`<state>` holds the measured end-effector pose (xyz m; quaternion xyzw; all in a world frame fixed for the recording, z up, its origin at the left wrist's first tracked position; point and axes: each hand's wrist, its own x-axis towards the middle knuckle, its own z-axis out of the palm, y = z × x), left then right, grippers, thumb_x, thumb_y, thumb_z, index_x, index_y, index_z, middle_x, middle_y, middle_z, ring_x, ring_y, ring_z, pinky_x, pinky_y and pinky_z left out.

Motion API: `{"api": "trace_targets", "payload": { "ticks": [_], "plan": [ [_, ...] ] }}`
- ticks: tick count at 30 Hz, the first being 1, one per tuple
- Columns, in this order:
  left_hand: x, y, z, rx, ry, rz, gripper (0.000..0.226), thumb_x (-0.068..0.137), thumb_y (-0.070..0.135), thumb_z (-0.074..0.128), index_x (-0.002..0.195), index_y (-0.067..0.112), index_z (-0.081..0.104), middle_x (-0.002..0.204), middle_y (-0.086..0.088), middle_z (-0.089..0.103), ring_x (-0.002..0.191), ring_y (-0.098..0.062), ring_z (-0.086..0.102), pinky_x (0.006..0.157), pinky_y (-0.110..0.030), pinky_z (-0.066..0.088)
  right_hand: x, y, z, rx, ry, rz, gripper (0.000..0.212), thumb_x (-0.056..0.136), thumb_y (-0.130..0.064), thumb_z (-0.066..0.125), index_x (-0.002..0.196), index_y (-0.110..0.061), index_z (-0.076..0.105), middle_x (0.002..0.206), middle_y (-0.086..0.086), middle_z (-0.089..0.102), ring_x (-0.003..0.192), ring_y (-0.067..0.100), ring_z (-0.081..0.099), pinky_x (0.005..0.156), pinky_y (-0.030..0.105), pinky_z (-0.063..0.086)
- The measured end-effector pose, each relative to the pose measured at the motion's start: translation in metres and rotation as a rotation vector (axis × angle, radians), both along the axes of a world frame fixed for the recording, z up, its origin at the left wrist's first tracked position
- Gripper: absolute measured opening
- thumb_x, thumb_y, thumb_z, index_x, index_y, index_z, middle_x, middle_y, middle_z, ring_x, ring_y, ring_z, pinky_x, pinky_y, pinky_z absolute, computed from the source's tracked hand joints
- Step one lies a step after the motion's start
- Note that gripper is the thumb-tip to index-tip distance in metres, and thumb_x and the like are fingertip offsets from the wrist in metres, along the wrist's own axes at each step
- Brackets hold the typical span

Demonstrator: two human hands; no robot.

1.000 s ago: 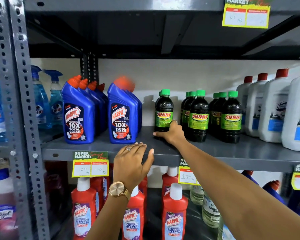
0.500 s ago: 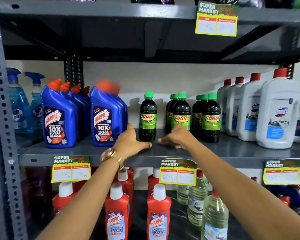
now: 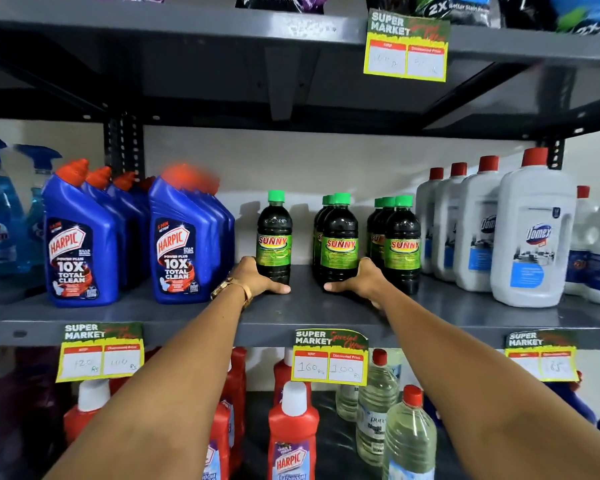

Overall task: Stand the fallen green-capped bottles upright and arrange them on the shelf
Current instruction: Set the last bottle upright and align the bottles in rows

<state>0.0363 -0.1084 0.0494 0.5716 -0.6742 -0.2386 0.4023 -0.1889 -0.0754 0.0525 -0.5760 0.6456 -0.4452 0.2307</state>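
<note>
Dark green-capped Sunny bottles stand upright on the grey middle shelf in three rows. The left one stands alone. My left hand, with a gold watch on its wrist, wraps around its base. The front bottle of the middle row has my right hand around its base from the right side. A third row stands just to the right, untouched. No green-capped bottle lies on its side in view.
Blue Harpic bottles stand left of the Sunny bottles, white Domex jugs to the right. Blue spray bottles sit far left. Red Harpic bottles and clear bottles fill the shelf below. Price tags hang on the shelf edge.
Both hands moved deeper onto the shelf. My left hand went from the shelf edge to the lone left bottle's base. My right hand shifted from that bottle to the middle row's front bottle.
</note>
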Motion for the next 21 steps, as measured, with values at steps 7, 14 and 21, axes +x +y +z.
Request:
{"api": "trace_targets", "payload": {
  "ticks": [7,14,21],
  "plan": [
    [0.0017,-0.0052,-0.0035,-0.014,0.005,0.016,0.079,0.051,0.031,0.093,0.119,0.013,0.058,0.115,-0.004,0.064,0.100,-0.020,0.058,0.088,-0.028,0.045,0.0018,-0.0066,-0.0010,-0.035,0.050,0.042,0.081,0.067,-0.025,0.088,0.129,-0.002,0.043,0.133,0.015,0.054,0.126,0.030,0.050,0.100,0.035,0.042],
    [0.0005,-0.0030,-0.0050,-0.038,-0.046,0.012,0.082,0.053,0.038,0.091,0.123,0.017,0.055,0.121,-0.004,0.064,0.108,-0.023,0.060,0.095,-0.032,0.046,0.0030,-0.0067,-0.0026,-0.083,0.095,0.007,0.080,0.067,-0.028,0.088,0.128,-0.002,0.044,0.133,0.016,0.054,0.125,0.032,0.052,0.102,0.037,0.043],
    [-0.0034,-0.0040,-0.0061,-0.079,-0.141,0.048,0.083,0.054,0.048,0.088,0.123,0.018,0.052,0.122,-0.006,0.063,0.109,-0.025,0.059,0.095,-0.036,0.048,-0.0001,-0.0081,-0.0040,-0.094,0.099,0.014,0.083,0.068,-0.027,0.087,0.132,-0.001,0.042,0.135,0.017,0.053,0.126,0.032,0.050,0.102,0.037,0.042]
  ]
}}
